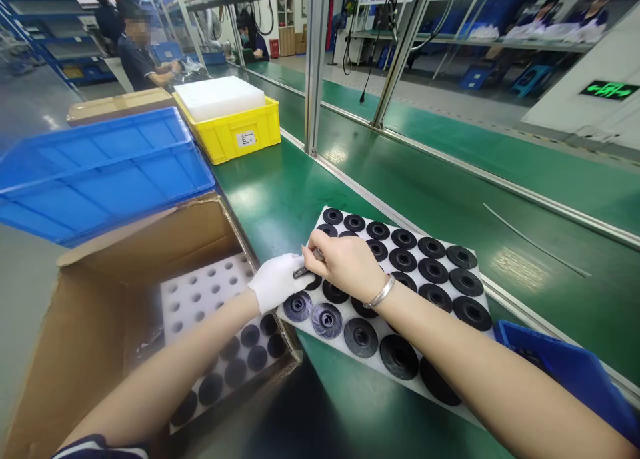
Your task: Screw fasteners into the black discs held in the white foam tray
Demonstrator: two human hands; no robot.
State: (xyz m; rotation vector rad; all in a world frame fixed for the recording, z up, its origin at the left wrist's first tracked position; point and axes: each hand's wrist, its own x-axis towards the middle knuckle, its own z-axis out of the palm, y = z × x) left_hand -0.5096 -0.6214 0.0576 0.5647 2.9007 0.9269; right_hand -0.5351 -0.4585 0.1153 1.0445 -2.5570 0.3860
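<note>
My left hand (281, 282), in a white glove, is closed on a small dark metal part (301, 272) above the left side of a white foam tray (345, 339). My bare right hand (345, 262), with a silver bracelet at the wrist, pinches the other end of that part, its fingers touching the gloved ones. Rows of black round discs (399, 356) sit in the foam tray, some hidden under my right hand and forearm. Two discs at the tray's near left corner (327, 320) look shinier than the others.
An open cardboard box (65, 352) at the left holds another foam tray with discs. Beyond it are a blue crate (100, 172) and a yellow crate (240, 136). A blue bin (575, 372) stands at the right. Metal posts rise behind the green table (270, 192). People sit farther back.
</note>
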